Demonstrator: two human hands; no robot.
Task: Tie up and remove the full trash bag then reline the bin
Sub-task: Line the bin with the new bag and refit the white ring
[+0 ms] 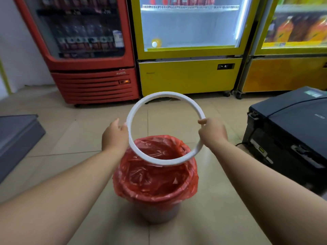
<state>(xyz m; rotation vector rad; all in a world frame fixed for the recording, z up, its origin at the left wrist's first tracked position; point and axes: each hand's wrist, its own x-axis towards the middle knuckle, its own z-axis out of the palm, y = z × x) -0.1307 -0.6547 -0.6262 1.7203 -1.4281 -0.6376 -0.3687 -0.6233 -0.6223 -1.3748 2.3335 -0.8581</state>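
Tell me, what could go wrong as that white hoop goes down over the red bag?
The white ring, held by the left hand and right hand, sits tilted above the bin; pressed down unevenly, it might jam. It could also tear the thin red bag or drag its folded edge inside.
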